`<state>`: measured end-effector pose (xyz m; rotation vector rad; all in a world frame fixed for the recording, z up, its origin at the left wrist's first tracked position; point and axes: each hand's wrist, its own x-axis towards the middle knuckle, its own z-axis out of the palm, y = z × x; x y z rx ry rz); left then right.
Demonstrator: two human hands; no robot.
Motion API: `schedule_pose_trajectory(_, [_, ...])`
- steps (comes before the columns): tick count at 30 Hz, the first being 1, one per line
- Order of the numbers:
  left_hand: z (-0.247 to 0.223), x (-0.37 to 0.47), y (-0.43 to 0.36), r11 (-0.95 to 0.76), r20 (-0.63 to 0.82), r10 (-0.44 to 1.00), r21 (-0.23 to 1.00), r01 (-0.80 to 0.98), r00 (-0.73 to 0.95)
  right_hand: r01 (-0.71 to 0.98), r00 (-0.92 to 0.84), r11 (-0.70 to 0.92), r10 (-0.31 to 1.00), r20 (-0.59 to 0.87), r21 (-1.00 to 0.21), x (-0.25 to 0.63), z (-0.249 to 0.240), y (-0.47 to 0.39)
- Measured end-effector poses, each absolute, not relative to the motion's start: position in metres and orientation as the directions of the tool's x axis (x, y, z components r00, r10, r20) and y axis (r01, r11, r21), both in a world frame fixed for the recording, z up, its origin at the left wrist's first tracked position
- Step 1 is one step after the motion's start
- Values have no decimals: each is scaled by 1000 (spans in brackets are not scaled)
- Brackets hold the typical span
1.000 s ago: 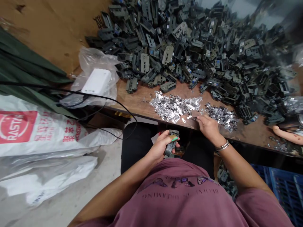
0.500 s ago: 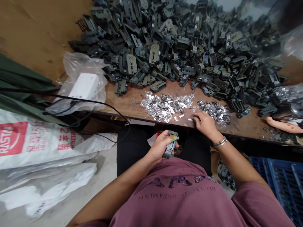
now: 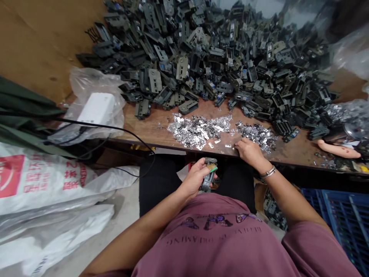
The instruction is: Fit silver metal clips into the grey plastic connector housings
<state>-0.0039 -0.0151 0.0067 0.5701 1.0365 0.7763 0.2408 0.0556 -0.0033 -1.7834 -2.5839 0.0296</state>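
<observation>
My left hand (image 3: 196,177) is wrapped round a dark grey plastic housing (image 3: 208,181) over my lap; a green-tipped piece (image 3: 212,168) shows by the thumb. At the table's front edge, my right hand (image 3: 250,152) has its fingertips pinched together on the wood, and whatever they hold is too small to make out. Just behind that hand lies a small heap of dark shiny metal parts (image 3: 256,134). To its left is a larger heap of silver metal clips (image 3: 196,130), with a loose clip (image 3: 228,146) near the fingertips.
A big pile of dark grey housings (image 3: 201,57) covers the back of the wooden table (image 3: 132,125). On the left, a white box (image 3: 98,108) rests on clear plastic, and a black cable (image 3: 127,129) hangs over the edge. A flesh-coloured piece (image 3: 338,149) lies at right.
The view has shifted slightly, moving the table items left in the picture. My right fingertips have moved a little along the table edge, away from the loose clip. My left hand keeps its hold.
</observation>
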Motion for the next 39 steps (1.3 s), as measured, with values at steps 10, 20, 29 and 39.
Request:
schedule_pose_trajectory(10, [6, 1, -13, 543, -468, 836, 783, -303, 288, 528, -216, 360, 933, 288, -769, 185, 4, 10])
schedule_pose_trajectory(20, [3, -4, -17, 263, -251, 945, 965, -28, 208, 503, -310, 656, 745, 591, -562, 151, -1, -6])
schedule_pose_trajectory(29, [-3, -4, -22, 111, -179, 973, 919, 379, 149, 589, -387, 667, 728, 566, -456, 150, -16, -14])
schedule_pose_trajectory(39, [11, -24, -21, -118, 10, 975, 870, 478, 222, 442, -277, 432, 899, 338, -786, 163, 0, -20])
